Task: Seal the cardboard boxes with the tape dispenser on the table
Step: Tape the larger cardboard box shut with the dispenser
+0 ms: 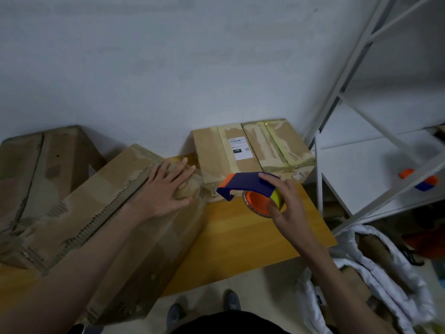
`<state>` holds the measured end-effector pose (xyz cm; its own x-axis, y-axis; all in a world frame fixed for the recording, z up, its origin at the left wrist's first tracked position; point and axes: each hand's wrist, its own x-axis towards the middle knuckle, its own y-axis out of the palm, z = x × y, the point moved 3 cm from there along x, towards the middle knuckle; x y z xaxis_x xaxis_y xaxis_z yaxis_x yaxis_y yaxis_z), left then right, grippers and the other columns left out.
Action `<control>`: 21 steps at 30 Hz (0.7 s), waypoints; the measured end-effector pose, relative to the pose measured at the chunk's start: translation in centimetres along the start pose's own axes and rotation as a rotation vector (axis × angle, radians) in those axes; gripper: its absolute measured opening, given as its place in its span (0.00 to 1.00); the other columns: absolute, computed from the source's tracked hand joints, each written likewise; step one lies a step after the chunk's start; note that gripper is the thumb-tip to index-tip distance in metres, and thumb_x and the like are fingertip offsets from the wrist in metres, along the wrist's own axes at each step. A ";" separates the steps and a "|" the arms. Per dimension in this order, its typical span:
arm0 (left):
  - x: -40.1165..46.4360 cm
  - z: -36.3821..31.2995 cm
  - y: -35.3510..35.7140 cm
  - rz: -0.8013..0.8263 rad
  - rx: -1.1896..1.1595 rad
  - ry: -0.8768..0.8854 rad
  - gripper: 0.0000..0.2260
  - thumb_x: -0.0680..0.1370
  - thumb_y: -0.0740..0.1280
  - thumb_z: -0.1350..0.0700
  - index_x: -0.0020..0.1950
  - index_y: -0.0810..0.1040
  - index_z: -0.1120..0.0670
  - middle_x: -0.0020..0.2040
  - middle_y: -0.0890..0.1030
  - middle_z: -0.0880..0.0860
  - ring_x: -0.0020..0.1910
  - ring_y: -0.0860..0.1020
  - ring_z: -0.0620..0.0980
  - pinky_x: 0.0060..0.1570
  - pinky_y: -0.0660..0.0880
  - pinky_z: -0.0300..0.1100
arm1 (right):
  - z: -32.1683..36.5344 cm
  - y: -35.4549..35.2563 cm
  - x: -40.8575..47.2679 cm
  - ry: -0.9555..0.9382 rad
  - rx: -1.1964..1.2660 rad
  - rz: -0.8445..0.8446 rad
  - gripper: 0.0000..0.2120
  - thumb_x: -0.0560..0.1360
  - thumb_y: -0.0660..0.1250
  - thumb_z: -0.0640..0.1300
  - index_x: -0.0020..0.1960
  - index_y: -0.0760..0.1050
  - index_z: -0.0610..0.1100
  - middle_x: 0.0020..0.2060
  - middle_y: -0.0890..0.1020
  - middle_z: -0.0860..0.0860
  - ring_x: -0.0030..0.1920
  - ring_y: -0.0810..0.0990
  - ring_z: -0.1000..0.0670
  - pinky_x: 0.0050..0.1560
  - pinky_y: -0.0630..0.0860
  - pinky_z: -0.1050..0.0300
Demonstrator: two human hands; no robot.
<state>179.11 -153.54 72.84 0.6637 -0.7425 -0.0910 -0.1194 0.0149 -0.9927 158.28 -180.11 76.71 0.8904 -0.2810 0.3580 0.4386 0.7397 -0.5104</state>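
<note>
1. Left hand (166,189) lies flat on the big box (108,213); shifting weight could slide it
2. Right of the box, right hand (286,208) grips the dispenser (250,189) above the table (231,237); its loose hold could slip, snagging tape

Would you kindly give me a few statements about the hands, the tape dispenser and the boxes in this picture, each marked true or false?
1. The right hand grips the tape dispenser. True.
2. The left hand holds a pair of scissors. False: it lies flat, fingers spread, on top of the large box.
3. The box with the white label stands by the wall at the back of the table. True.
4. The tape dispenser is green and white. False: it is blue and orange, with a yellowish roll.
5. A second blue and orange dispenser lies on the white shelf unit to the right. True.
</note>
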 end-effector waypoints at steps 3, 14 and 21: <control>0.0 0.0 0.0 -0.014 -0.003 -0.001 0.39 0.72 0.45 0.25 0.79 0.36 0.35 0.81 0.37 0.42 0.80 0.35 0.56 0.78 0.41 0.60 | 0.2 0.6 0.9 -0.016 -0.034 0.055 0.29 0.74 0.64 0.39 0.71 0.69 0.60 0.54 0.71 0.52 0.55 0.70 0.56 0.51 0.72 0.65; 0.1 0.3 0.2 -0.030 -0.033 -0.012 0.38 0.72 0.48 0.26 0.79 0.39 0.33 0.82 0.40 0.41 0.80 0.36 0.54 0.78 0.40 0.59 | 0.0 4.8 2.9 -0.131 -0.599 0.256 0.22 0.68 0.79 0.40 0.58 0.80 0.56 0.48 0.73 0.49 0.47 0.73 0.47 0.41 0.78 0.51; 1.1 -1.3 -0.5 -0.055 -0.114 -0.171 0.41 0.71 0.45 0.20 0.80 0.42 0.35 0.83 0.45 0.45 0.81 0.42 0.57 0.78 0.42 0.62 | -1.0 4.7 4.4 0.058 -0.389 0.133 0.21 0.71 0.78 0.45 0.60 0.78 0.58 0.49 0.71 0.51 0.49 0.71 0.51 0.44 0.73 0.59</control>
<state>178.96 -155.25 73.37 0.7860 -0.6154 -0.0590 -0.1561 -0.1052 -0.9821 164.35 -178.48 75.14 0.9429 -0.2409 0.2302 0.3227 0.4891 -0.8103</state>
